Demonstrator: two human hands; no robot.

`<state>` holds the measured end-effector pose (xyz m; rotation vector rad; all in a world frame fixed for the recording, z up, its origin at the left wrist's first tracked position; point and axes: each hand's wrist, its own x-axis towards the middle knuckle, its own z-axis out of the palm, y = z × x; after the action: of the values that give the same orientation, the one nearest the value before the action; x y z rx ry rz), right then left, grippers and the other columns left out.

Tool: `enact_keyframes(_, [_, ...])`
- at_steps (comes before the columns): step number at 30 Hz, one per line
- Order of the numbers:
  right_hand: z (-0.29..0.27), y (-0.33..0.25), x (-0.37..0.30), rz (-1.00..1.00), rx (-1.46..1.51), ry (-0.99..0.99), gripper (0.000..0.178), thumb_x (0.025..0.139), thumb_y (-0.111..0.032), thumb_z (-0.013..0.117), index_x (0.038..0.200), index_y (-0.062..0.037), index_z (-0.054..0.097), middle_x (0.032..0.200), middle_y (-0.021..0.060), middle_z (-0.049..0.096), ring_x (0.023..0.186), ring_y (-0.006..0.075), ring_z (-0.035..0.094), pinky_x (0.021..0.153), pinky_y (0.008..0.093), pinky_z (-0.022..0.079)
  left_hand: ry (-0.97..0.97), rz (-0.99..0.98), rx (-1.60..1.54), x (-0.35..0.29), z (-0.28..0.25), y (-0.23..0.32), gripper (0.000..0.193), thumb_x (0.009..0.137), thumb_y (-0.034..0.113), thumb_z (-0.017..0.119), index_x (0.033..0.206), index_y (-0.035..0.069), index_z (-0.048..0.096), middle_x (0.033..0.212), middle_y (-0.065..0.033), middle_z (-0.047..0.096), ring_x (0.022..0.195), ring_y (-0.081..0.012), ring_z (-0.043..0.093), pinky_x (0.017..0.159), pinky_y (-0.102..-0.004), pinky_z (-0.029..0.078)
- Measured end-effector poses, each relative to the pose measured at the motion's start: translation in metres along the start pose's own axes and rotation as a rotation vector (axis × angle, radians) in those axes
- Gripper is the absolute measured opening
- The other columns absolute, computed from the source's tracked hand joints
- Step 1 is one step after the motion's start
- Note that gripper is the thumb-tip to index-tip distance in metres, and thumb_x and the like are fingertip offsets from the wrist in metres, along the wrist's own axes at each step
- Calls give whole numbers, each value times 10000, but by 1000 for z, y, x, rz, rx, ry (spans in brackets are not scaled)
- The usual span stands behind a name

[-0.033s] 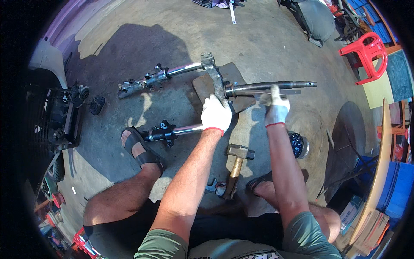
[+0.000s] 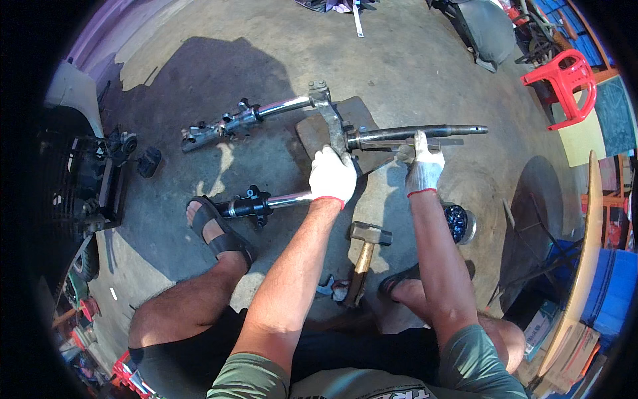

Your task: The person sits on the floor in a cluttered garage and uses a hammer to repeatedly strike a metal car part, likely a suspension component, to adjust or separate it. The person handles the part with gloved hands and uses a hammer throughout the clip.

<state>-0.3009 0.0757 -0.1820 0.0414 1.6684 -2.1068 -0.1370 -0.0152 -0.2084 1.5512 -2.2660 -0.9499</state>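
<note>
Bracket (image 2: 329, 117), partly hidden, left hand (image 2: 333, 175) over it

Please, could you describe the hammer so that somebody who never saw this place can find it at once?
On the concrete floor, find the metal fork held by the person's left hand. Nearer the person than that hand, and to its right, lies the hammer. Its blocky metal head and wooden handle set it apart from the shiny tube nearby.

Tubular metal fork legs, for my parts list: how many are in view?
2: a silver leg, upper left of centre; a black-and-chrome leg below it, partly hidden by the white-gloved left hand. Others may be hidden.
</note>
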Motion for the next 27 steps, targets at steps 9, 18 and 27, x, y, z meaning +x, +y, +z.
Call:
enact_keyframes(9, [12,-31,16,-160,-224,4,76,986,-84,613,1019,-15,613,819,102,684,614,178,638,521,302,528,18,5,14,-1,-1,-4,455,986,348,526,1178,-64,552,1094,-285,604,1033,-436,626,893,-502,509])
enact_keyframes(18, [15,-17,52,-114,-460,-155,159,984,-70,596,1112,21,621,926,123,702,731,204,674,620,325,561,42,14,20,-1,3,-1,429,942,336,583,1125,-51,552,1059,-257,602,1007,-410,630,875,-479,524])
enact_keyframes(27, [36,-18,37,17,-235,-135,140,991,-67,546,1087,17,606,907,171,705,608,213,656,538,313,543,7,-6,-5,-2,-1,-6,420,981,338,537,1143,-49,547,1074,-272,606,1011,-434,631,881,-506,512])
